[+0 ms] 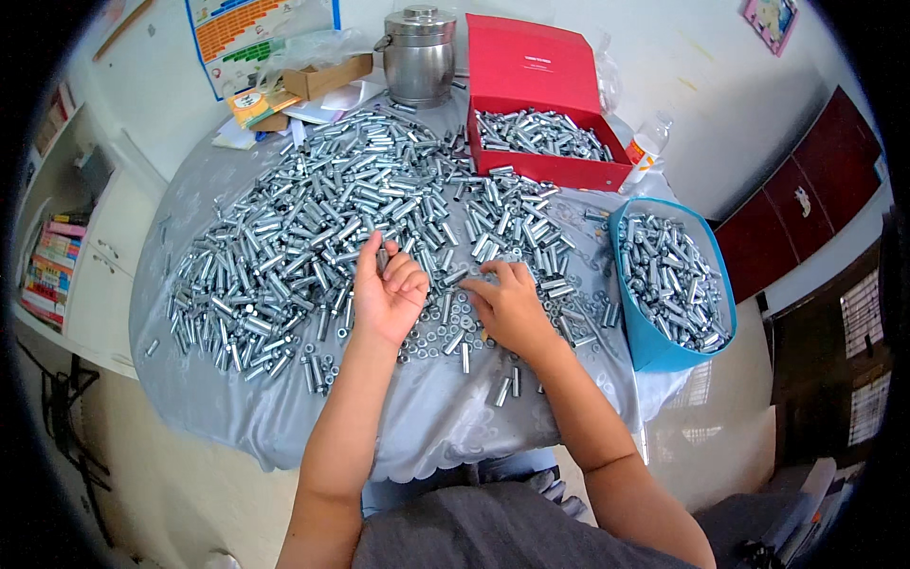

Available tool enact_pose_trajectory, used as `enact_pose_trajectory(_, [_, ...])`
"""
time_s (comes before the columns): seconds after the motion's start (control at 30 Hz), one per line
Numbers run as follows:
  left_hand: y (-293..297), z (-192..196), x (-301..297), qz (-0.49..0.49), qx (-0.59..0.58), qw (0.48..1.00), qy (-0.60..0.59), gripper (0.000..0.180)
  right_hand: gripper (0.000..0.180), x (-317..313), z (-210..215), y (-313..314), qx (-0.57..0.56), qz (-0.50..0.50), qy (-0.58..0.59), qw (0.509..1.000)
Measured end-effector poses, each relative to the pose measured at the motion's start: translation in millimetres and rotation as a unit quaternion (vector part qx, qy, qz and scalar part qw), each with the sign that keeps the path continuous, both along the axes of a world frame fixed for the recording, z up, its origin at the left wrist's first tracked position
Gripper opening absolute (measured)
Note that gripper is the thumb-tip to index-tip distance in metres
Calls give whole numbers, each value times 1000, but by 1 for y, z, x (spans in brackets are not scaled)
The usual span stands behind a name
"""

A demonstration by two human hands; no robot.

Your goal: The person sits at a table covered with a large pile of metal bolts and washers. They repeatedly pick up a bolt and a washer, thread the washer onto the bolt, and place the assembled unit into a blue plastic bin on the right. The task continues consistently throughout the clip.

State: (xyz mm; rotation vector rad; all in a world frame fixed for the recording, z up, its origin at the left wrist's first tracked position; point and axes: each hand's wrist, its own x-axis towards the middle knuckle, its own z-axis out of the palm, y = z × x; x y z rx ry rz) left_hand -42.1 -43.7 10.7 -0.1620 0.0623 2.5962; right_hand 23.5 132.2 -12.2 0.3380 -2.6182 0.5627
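My left hand [387, 289] lies palm up over a big heap of silver metal sleeve bolts [313, 218], fingers curled around one short metal sleeve [382, 259]. My right hand [507, 303] rests palm down beside it, fingertips pinching among small washers and nuts [455, 318] scattered on the grey cloth. What the right fingers hold is hidden. Loose bolts [507, 384] lie near the front of the table.
A red open box [550, 171] with finished bolts stands at the back. A blue tub [654, 346] full of bolts sits at the right edge. A steel pot [419, 57], cardboard boxes [327, 76] and a plastic bottle [646, 147] stand behind. The round table [417, 427] is cloth-covered.
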Motion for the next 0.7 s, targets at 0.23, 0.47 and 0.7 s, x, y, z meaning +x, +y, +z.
enact_pose_trajectory(0.23, [0,-2,-3,-4,-17,1000,-14,28,20,6,9,5,-35,-26,-12,999])
enact_pose_trajectory(0.47, [0,-1,-2,-10,-42,999,-31,27,18,5,7,18,-50,-50,19,997])
enact_pose_trajectory(0.7, [0,-5,-3,-18,-53,998,-20,25,22,5,10,8,-11,-41,22,999])
